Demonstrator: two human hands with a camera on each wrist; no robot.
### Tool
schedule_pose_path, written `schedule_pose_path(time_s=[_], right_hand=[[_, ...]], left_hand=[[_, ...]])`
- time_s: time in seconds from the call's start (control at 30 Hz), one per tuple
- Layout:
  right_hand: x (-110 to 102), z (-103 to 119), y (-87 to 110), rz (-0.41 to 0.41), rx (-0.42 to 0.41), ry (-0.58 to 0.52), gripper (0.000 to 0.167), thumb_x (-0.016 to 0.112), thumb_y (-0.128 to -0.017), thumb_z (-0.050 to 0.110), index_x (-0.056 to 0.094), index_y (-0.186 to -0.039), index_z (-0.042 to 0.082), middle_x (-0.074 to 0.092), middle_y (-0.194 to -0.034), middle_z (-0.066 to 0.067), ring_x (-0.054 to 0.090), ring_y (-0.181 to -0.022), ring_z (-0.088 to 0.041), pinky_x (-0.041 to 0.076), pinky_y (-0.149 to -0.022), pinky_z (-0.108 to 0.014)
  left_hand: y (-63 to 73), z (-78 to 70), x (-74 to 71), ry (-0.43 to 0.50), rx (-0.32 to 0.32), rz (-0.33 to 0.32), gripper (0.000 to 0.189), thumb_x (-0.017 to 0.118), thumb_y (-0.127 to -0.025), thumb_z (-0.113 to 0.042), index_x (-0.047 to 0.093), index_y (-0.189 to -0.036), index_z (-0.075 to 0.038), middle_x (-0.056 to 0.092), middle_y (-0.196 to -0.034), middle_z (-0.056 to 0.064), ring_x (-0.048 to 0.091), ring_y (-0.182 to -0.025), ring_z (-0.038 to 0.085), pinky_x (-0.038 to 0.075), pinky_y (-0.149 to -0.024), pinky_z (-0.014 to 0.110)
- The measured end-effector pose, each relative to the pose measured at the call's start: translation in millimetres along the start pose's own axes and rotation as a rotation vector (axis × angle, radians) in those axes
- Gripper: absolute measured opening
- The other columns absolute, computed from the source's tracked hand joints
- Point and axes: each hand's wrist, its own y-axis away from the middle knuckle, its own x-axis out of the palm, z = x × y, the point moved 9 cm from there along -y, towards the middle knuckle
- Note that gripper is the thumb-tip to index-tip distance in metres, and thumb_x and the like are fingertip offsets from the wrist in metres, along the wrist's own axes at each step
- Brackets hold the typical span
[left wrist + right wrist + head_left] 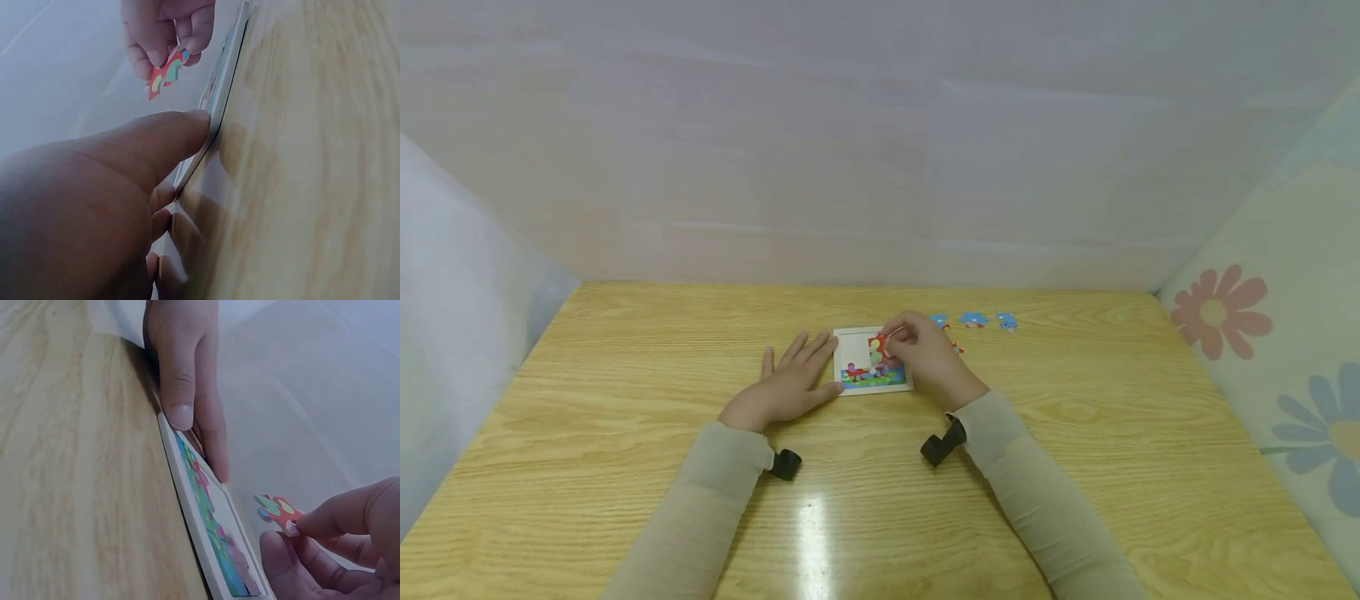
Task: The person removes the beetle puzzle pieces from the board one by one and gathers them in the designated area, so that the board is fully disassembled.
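A white-framed puzzle board (852,344) lies on the table, its lower part filled with a colourful picture and its upper part bare white. My left hand (788,385) rests flat on the table, fingers spread, with thumb and fingertips touching the board's left edge. Between thumb and fingers my right hand (929,357) pinches a red puzzle piece (281,511) with yellow and green spots. That piece is held above the board, clear of its surface in both wrist views. In the head view the right hand covers the board's upper right corner.
Several loose puzzle pieces lie beyond the right hand, among them a blue piece (973,319) and another blue piece (1007,321) farther right. A red piece (957,348) is partly hidden by the hand. A pale curtain wall (865,167) stands behind the wooden table (625,367).
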Motion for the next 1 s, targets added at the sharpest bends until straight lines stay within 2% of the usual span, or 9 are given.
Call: schedule_pose_path(time_s=[0.23,0.53,0.57,0.67,0.77,0.9,1.0], right_hand=[[-18.1,2.7,-4.5,-0.014,-0.026,0.050,0.013,0.062,-0.099,0.000,0.066,-0.111,0.003,0.067,-0.105,-0.014,0.070,-0.085,-0.025,0.060,-0.080,-0.034],[-39.3,12.9,-1.4,0.025,-0.066,0.036,0.018,0.065,-0.097,0.001,0.066,-0.114,-0.002,0.067,-0.107,-0.018,0.070,-0.092,-0.029,0.061,-0.082,-0.039],[-41.9,13.6,-1.0,0.031,-0.068,0.036,0.018,0.065,-0.097,0.001,0.066,-0.115,-0.002,0.067,-0.107,-0.018,0.070,-0.092,-0.029,0.061,-0.082,-0.038],[-52.9,12.4,0.7,0.029,-0.047,0.056,0.020,0.067,-0.098,0.006,0.067,-0.117,0.002,0.068,-0.107,-0.016,0.073,-0.092,-0.027,0.059,-0.070,-0.032],[-65.3,9.0,0.7,0.028,-0.031,0.061,0.021,0.067,-0.097,0.006,0.067,-0.117,0.001,0.068,-0.106,-0.015,0.074,-0.090,-0.028,0.059,-0.069,-0.032],[-80.3,6.7,1.2,0.034,-0.026,0.071,0.020,0.068,-0.096,0.004,0.067,-0.116,-0.002,0.068,-0.103,-0.016,0.072,-0.089,-0.028,0.061,-0.081,-0.038],[-90.3,7.4,3.6,0.039,-0.022,0.099,0.020,0.067,-0.096,0.003,0.068,-0.115,-0.002,0.067,-0.103,-0.017,0.071,-0.089,-0.029,0.061,-0.082,-0.039]], left_hand=[[1.0,-0.4,-0.8,-0.005,0.007,0.002,0.080,0.049,-0.105,-0.048,0.010,-0.164,-0.012,0.001,-0.171,0.008,-0.011,-0.155,0.036,-0.017,-0.111,0.072],[1.7,-0.2,0.2,0.000,-0.001,0.007,0.080,0.048,-0.105,-0.049,0.008,-0.165,-0.015,0.000,-0.171,0.007,-0.011,-0.155,0.035,-0.018,-0.112,0.070],[1.9,0.0,0.2,-0.001,-0.003,0.005,0.080,0.048,-0.105,-0.049,0.008,-0.165,-0.015,0.000,-0.171,0.006,-0.011,-0.155,0.035,-0.017,-0.112,0.070],[2.5,0.4,0.3,-0.003,-0.005,0.003,0.080,0.048,-0.105,-0.049,0.008,-0.165,-0.015,0.000,-0.171,0.006,-0.011,-0.155,0.034,-0.018,-0.112,0.070],[2.3,0.3,0.6,0.001,-0.001,0.002,0.080,0.049,-0.105,-0.049,0.008,-0.165,-0.015,0.000,-0.171,0.007,-0.012,-0.155,0.035,-0.018,-0.111,0.071],[0.9,0.8,1.5,-0.001,0.005,0.005,0.080,0.048,-0.105,-0.049,0.007,-0.165,-0.014,-0.001,-0.171,0.007,-0.012,-0.155,0.035,-0.018,-0.111,0.070],[-0.4,0.1,1.7,-0.006,0.009,0.007,0.080,0.047,-0.105,-0.050,0.007,-0.165,-0.014,-0.001,-0.171,0.007,-0.012,-0.155,0.035,-0.018,-0.111,0.071]])
